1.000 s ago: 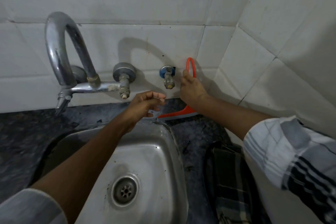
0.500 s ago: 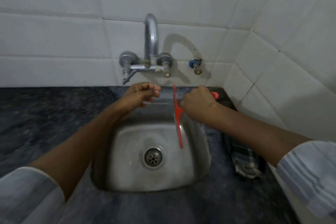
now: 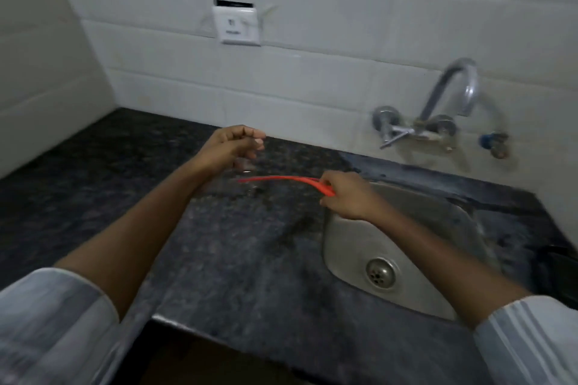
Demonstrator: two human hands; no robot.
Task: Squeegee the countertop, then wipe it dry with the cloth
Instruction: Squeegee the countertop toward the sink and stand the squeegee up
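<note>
My right hand (image 3: 350,195) grips the handle of a red squeegee (image 3: 281,180). Its thin blade points left, just over the dark speckled countertop (image 3: 219,259) left of the sink. My left hand (image 3: 233,144) hovers above the counter beyond the blade's tip, fingers loosely curled and holding nothing. Only a dark corner of the cloth (image 3: 564,275) shows at the right edge, on the counter beside the sink.
A steel sink (image 3: 444,219) with a drain is set into the counter at the right. A chrome tap (image 3: 444,103) and a small blue valve (image 3: 494,142) stick out of the white tiled wall. A white socket (image 3: 236,25) sits higher up. The counter's front edge (image 3: 250,342) is near.
My right hand lifted the squeegee from the back wall, carried it over the sink and now holds it over the counter on the left. The view swung left; my left hand moved left too.
</note>
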